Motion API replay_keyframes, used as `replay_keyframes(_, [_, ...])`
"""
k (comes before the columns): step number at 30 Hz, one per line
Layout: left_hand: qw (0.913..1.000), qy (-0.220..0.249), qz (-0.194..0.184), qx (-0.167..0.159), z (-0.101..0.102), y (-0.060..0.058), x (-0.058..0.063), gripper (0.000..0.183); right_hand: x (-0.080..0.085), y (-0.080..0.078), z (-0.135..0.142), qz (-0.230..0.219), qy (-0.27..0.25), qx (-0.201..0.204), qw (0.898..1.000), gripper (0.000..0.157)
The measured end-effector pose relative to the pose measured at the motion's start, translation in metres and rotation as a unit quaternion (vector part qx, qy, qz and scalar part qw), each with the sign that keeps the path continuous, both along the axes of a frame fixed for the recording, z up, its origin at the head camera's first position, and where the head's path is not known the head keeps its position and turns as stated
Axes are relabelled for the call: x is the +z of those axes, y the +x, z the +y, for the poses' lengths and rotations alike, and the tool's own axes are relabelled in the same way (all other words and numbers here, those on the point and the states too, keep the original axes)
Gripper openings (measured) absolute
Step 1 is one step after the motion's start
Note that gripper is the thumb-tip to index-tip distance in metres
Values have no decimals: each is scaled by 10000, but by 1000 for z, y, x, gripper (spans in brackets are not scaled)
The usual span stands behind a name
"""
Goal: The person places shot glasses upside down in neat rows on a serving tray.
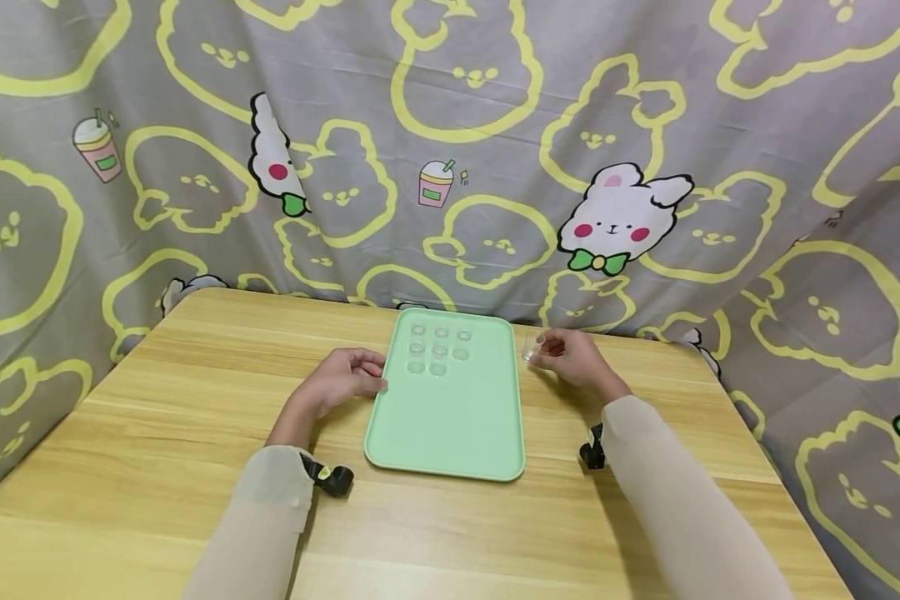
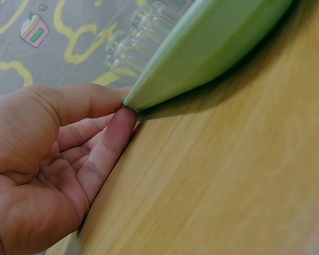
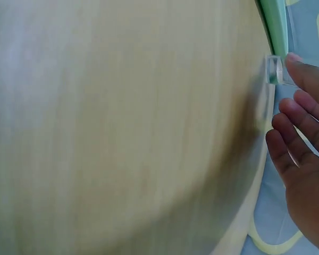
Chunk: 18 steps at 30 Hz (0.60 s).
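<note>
A light green rectangular tray (image 1: 450,425) lies on the wooden table. Several small clear shot glasses (image 1: 441,333) stand in rows at its far left part; they also show behind the rim in the left wrist view. My left hand (image 1: 337,383) is at the tray's left side. Thumb and a finger of that hand (image 2: 58,154) pinch the tray's rim (image 2: 165,69). Just off the tray's right edge, my right hand (image 1: 573,362) holds one clear shot glass (image 1: 529,348). The right wrist view shows this glass (image 3: 275,70) by the thumb, the other fingers loosely bent.
The wooden table (image 1: 195,400) extends around the tray on every side. A grey patterned curtain (image 1: 360,233) hangs along its far edge and both sides. Black straps with small cameras (image 1: 333,479) sit on both wrists.
</note>
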<state>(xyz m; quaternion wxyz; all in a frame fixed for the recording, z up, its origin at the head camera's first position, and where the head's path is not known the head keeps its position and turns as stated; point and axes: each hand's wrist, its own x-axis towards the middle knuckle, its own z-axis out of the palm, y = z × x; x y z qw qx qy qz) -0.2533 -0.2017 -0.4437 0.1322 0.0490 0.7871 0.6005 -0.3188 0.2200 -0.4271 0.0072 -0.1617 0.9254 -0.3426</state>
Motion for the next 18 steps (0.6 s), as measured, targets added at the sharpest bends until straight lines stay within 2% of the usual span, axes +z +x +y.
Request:
replay_keyframes(7, [10000, -26, -6, -7, 1, 0, 0, 50, -5, 2, -4, 56, 23, -41, 10000, 32])
replay_keyframes(18, [10000, -63, -16, 12, 1, 0, 1, 50, -11, -2, -11, -61, -27, -277, 9996, 33])
